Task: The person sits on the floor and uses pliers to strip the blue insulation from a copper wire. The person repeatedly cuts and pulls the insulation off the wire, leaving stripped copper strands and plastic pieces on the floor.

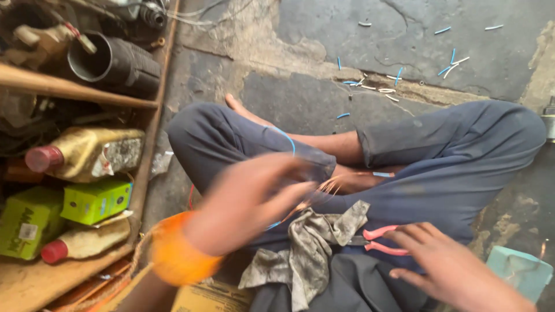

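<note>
Left hand (248, 199): blurred; fingers pinch blue wire (284, 136), bare copper strands (329, 186) showing.
Right hand (445, 266): fingers spread, reaching pink-handled pliers (378, 240).
Floor (404, 34): many cut insulation bits (399, 75); stripping well along.

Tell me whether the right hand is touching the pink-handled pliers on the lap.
Touching: the head view shows the right hand with fingertips resting on the pink-handled pliers, no gap visible.

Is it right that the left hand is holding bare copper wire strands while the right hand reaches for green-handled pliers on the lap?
Not quite. The pliers have pink handles, not green. The head view shows them on the lap by the right hand, while the left hand holds the copper wire strands.
</note>
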